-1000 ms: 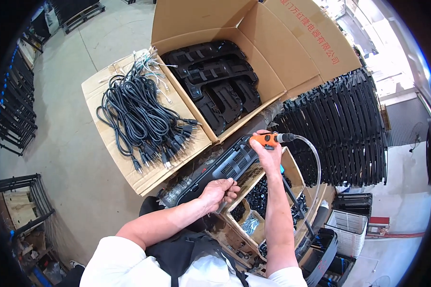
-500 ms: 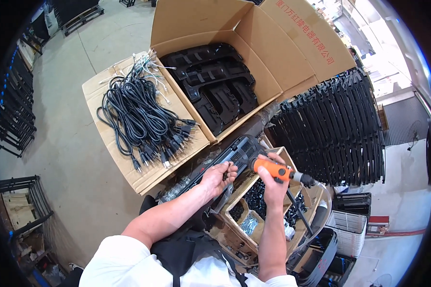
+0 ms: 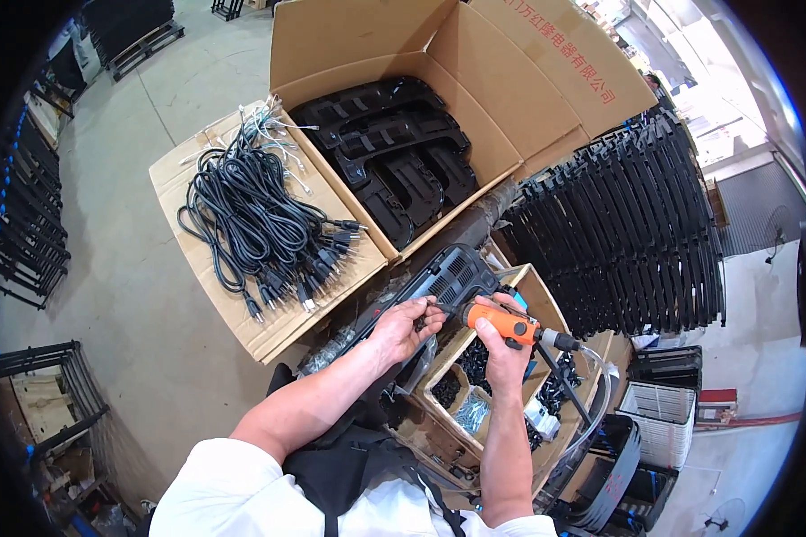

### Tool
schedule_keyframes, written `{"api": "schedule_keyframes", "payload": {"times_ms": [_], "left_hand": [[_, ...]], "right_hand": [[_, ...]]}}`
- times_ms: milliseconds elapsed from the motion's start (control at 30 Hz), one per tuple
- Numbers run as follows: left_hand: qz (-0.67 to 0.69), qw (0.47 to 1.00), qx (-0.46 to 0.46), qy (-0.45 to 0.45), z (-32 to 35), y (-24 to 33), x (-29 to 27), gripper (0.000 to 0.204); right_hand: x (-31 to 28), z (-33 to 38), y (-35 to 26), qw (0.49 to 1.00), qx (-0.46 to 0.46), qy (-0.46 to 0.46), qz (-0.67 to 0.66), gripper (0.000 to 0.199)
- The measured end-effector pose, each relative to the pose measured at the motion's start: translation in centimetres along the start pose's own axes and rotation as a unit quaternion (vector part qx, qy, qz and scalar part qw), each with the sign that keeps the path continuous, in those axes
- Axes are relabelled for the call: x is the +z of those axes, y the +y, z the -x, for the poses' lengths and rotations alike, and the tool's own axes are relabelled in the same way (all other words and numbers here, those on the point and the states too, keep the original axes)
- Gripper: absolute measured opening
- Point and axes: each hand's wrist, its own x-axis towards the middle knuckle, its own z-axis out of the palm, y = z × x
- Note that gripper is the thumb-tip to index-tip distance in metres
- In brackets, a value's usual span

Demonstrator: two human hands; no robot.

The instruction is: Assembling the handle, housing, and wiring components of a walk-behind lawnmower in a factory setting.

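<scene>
Right hand: clenched around the orange pneumatic screwdriver, which lies roughly level with its tip pointing toward 9 o'clock.
Screwdriver hose: leaves the rear of the tool toward 4 o'clock and curves down past the parts tray.
Left hand: fingers curled and pressed on the near end of the black vented housing, just beside the screwdriver tip; whether it pinches a small part cannot be told.
Black vented housing: long, slotted, lying diagonally from 7 o'clock to 1 o'clock in front of the person, at picture centre.
Wooden parts tray: directly below both hands, divided into compartments holding dark screws and small bagged hardware.
Open cardboard box: at 12 o'clock, filled with stacked black plastic mouldings.
Flat cardboard sheet: at 10 o'clock, carrying a heap of black power cords with plugs toward the person.
Rack of black frames: at 2 o'clock, standing on edge in a close row.
</scene>
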Motion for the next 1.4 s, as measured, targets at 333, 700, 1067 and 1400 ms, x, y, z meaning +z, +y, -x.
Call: {"api": "schedule_keyframes", "payload": {"times_ms": [333, 700, 1067, 1400], "left_hand": [[-0.046, 0.996, -0.031, 0.064, 1.6, -1.6, 1.7, 0.027], [-0.210, 0.970, -0.114, -0.047, 5.0, -4.5, -3.0, 0.030], [-0.307, 0.943, -0.114, -0.064, 7.9, -3.9, -3.6, 0.033], [-0.322, 0.944, -0.060, -0.029, 9.5, -4.0, -4.8, 0.029]], "right_hand": [[1.2, -1.7, 1.6, 0.999, -0.033, 0.009, 0.015, 0.052], [2.4, -5.8, 4.8, 0.999, -0.044, 0.007, 0.022, 0.054], [3.5, -8.7, 3.6, 0.989, -0.030, -0.055, 0.136, 0.039], [3.5, -9.0, 3.8, 0.990, -0.024, -0.059, 0.128, 0.039]]}}
